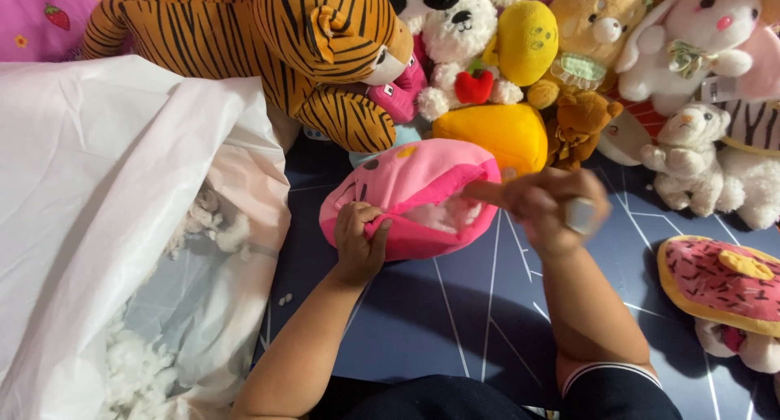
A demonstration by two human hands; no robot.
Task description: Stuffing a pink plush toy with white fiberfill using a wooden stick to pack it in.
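Pink plush shell (pixel 410 194), seam open

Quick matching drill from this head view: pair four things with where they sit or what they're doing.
1 left hand
2 right hand
3 white bag
4 tiger toy

A lies behind the pink plush cover
B grips the cover's near edge
C left side, loose stuffing inside
D finger pokes into the cover's opening

Pairs: 1-B, 2-D, 3-C, 4-A
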